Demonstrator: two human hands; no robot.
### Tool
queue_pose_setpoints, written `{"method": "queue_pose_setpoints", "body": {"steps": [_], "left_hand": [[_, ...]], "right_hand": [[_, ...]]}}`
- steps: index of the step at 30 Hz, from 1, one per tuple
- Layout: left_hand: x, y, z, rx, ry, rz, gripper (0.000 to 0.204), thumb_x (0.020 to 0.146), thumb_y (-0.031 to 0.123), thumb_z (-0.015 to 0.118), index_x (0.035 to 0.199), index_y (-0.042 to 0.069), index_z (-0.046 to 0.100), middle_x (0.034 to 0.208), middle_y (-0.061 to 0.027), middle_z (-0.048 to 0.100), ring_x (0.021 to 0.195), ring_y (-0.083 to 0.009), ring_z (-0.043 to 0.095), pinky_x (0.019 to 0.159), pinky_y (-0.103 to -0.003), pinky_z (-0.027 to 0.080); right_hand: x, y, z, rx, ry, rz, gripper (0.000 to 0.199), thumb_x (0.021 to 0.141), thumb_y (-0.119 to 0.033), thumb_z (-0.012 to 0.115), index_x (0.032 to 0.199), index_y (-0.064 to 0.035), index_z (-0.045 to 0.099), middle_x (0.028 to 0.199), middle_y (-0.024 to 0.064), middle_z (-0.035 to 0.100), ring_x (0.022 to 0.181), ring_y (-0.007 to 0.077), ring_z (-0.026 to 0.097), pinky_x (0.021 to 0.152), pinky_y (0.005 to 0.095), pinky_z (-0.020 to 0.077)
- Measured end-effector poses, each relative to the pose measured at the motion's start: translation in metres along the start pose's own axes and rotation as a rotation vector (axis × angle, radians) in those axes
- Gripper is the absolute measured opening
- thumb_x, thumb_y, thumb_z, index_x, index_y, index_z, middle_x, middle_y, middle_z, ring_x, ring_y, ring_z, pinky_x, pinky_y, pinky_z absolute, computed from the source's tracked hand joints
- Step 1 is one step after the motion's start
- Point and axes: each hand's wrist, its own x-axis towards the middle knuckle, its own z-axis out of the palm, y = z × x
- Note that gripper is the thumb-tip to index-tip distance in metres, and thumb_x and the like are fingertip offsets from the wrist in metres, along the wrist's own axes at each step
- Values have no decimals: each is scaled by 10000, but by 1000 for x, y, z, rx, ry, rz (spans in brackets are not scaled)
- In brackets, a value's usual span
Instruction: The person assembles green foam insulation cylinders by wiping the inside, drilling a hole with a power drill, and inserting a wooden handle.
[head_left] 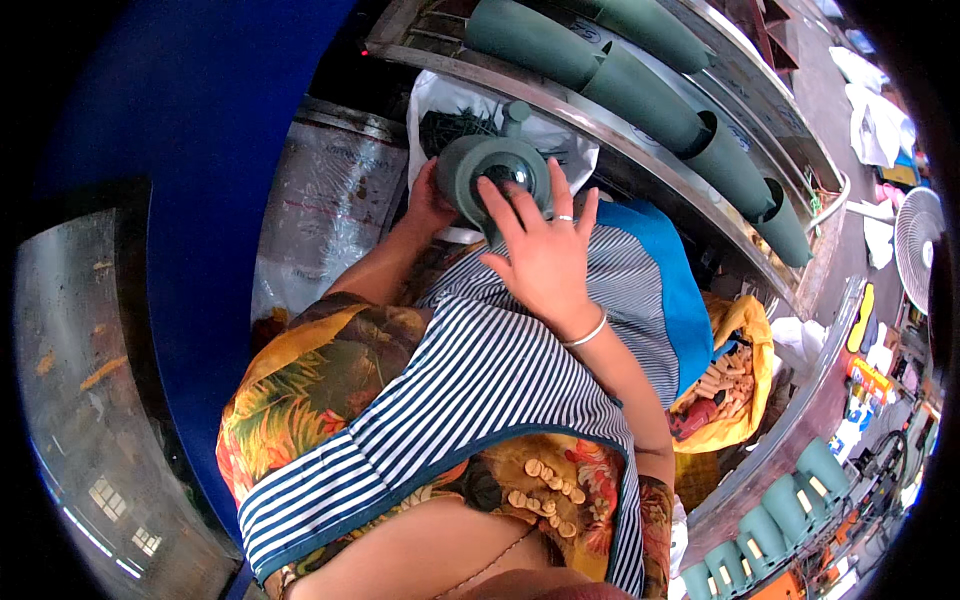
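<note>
Green fitting (470,165) under right hand (547,252), left (430,203) seemingly gripping

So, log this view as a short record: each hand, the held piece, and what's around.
Left hand: gripping the side of a green part
Right hand: fingers spread over the part's round end
Part's shape: wide ring-like rim, short stub
Behind part: white bag with dark green strands
Upper right: several green tubes
Right: yellow bag of small orange-brown pieces
Far right: fan
</note>
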Motion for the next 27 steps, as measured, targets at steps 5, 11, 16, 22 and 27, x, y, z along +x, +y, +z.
{"method": "queue_pose_setpoints", "body": {"steps": [5, 11, 16, 22, 27], "left_hand": [[-8, 36, 22, 144, -45, -66, 518, 975, 504, 435, 1225, 83, 603, 1244, -103, 643, 1155, -266, 594, 1007, -433, 444], [-49, 41, 121, 232, -201, 16, 558, 1006, 423, 445, 1405, 33, 436, 1415, -106, 504, 1330, -276, 438, 1111, -439, 329], [-31, -7, 229, 581, -143, 192, 444, 989, 223, 542, 1372, 17, 456, 1350, -100, 546, 1270, -259, 496, 1064, -433, 392], [67, -38, 393, 547, -330, 48, 370, 963, 192, 594, 1283, 24, 515, 1274, -133, 586, 1181, -285, 561, 1021, -480, 440], [204, -111, 495, 558, -104, 63, 352, 934, 179, 644, 1245, 40, 554, 1233, -129, 620, 1129, -298, 594, 1040, -506, 410]], "right_hand": [[3, 2, -5, -199, 252, -169, 615, 671, -213, 718, 1271, -149, 595, 1029, 25, 619, 1229, 252, 495, 1053, 707, 240], [6, 45, -25, 245, 476, 312, 593, 706, -240, 779, 1202, 2, 562, 973, 120, 624, 1046, 293, 551, 989, 461, 407], [-29, 120, -37, 529, 728, 657, 573, 855, -231, 690, 1306, 57, 485, 1160, 231, 599, 1058, 395, 532, 961, 459, 404], [-149, 154, -69, 267, 798, 797, 502, 889, -186, 646, 1319, 21, 491, 1279, 206, 540, 1170, 382, 496, 1024, 439, 378], [-246, 122, -64, 88, 632, 920, 401, 846, -151, 672, 1211, -15, 580, 1222, 162, 577, 1087, 358, 539, 978, 431, 417]]}}
